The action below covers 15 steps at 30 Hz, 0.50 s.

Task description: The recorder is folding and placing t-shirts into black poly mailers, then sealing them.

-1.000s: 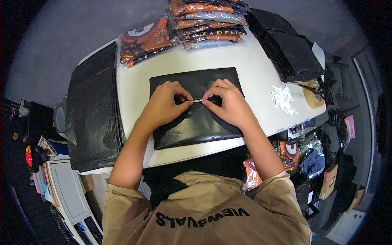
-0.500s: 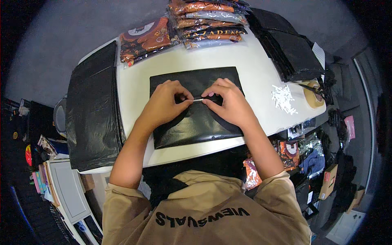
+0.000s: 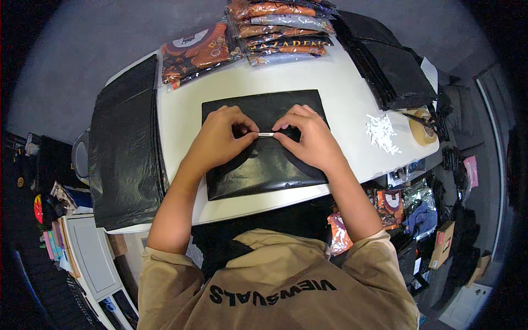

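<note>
Over the middle of a black plastic mailer bag [image 3: 264, 165], my two hands hold a small white paper strip [image 3: 265, 134] between them. My left hand [image 3: 223, 135] pinches its left end with thumb and forefinger. At the other end, the fingertips of my right hand [image 3: 311, 137] are closed in a matching pinch. Faint dark marks run along the strip. The bag lies flat on the white table [image 3: 184, 121], and both hands are close over its surface. A loose pile of similar small white strips [image 3: 381, 133] lies to the right.
Stacked black bags [image 3: 124, 148] cover the table's left end. More black bags [image 3: 399, 71] lie at the far right, near a tape roll [image 3: 422, 132]. Folded shirts in clear plastic [image 3: 289, 41] are piled at the back, beside another wrapped orange shirt [image 3: 195, 52].
The strip has turned or flattened slightly between my fingertips, so more of its white face shows. Both hands stay in nearly the same place.
</note>
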Motion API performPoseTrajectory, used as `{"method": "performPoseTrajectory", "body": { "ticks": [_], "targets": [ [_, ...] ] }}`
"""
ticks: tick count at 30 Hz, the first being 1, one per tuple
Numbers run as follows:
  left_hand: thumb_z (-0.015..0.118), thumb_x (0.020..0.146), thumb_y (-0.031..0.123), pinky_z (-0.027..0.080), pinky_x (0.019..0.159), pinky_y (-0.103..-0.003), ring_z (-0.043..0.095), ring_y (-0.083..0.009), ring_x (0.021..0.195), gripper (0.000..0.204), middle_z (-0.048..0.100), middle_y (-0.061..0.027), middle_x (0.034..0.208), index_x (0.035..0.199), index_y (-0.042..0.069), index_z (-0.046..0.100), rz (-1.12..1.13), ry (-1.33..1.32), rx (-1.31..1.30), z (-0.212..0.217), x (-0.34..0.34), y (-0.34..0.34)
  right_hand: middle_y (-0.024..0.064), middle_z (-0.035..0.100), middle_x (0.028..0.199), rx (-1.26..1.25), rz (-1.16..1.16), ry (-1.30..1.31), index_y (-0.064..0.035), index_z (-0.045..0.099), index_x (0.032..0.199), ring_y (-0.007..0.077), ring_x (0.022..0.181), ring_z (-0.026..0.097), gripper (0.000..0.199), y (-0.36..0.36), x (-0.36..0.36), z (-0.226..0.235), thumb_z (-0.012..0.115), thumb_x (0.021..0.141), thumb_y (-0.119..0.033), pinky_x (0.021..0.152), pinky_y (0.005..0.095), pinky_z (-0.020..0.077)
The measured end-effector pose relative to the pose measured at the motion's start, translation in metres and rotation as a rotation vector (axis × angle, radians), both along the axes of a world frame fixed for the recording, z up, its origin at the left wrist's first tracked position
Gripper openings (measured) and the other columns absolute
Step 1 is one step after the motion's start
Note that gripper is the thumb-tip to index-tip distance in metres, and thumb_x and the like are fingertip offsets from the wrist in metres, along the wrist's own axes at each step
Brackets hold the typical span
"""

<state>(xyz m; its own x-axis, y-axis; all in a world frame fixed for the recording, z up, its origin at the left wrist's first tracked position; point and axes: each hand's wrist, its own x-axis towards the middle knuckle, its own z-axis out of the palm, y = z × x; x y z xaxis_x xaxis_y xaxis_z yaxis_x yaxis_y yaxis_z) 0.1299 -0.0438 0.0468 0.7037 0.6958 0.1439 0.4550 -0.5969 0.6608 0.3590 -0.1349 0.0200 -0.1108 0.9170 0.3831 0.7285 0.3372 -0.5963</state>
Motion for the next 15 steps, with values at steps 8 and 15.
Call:
{"method": "performPoseTrajectory", "body": {
  "ticks": [8,15],
  "targets": [
    [0.079,0.082,0.012,0.052,0.079,-0.038,0.065,-0.0265,0.087,0.011,0.069,-0.0110,0.085,0.091,0.005,0.079,0.009,0.008,0.023,-0.0020,-0.0025,0.0021,0.0104,0.065,0.088,0.040,0.012,-0.010,-0.0061,0.076,0.096,0.0298,0.090,0.062,0.015,0.0001,0.0005,0.0009,0.080,0.081,-0.007,0.082,0.0393,0.0505],
    [0.078,0.083,0.013,0.052,0.080,-0.038,0.064,-0.0275,0.087,0.012,0.069,-0.0115,0.086,0.093,0.006,0.080,0.012,0.005,0.009,-0.0032,-0.0025,0.0033,0.0104,0.065,0.088,0.046,0.015,0.002,-0.0055,0.076,0.096,0.0296,0.089,0.061,0.014,0.0001,0.0010,0.0014,0.078,0.083,-0.006,0.080,0.0390,0.0499]
  ]
}}
